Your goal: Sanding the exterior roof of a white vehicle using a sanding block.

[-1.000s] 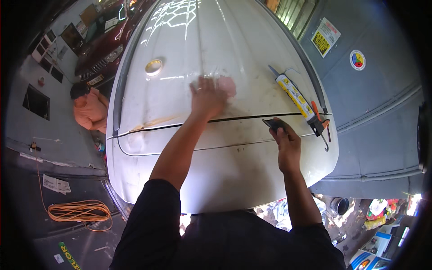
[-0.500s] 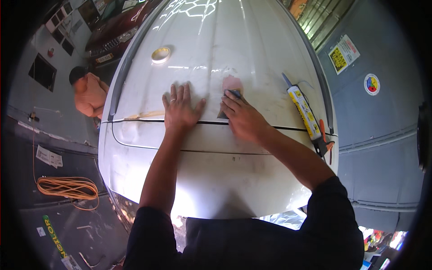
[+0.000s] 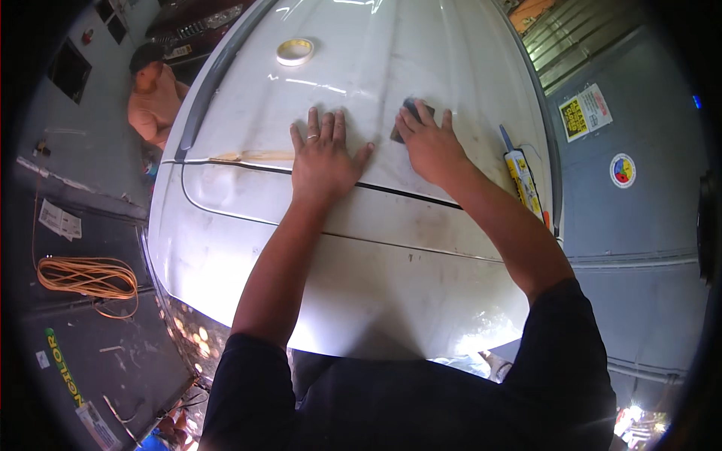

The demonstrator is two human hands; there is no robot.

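My left hand [image 3: 325,167] lies flat on the white car roof panel [image 3: 248,124], fingers spread, a ring on one finger, holding nothing. To its right, my right hand [image 3: 432,144] presses a dark piece of sandpaper [image 3: 397,135] against the same panel. The fingers lie over it, so only its dark edges show. A faint dark gap crosses the panel below both hands. The pink patch on the paint cannot be seen, with the right hand and sandpaper over that area.
A roll of masking tape [image 3: 295,52] lies on the panel beyond my left hand. A caulking gun with a yellow tube [image 3: 524,180] rests at the right edge. At left are a person [image 3: 154,101] and a coiled orange cord [image 3: 89,276]. A grey wall [image 3: 617,218] stands at right.
My right hand has slid the sandpaper farther up the panel and slightly right, over the pink patch. My left hand stays flat. The view has shifted, and the person at left has raised their head.
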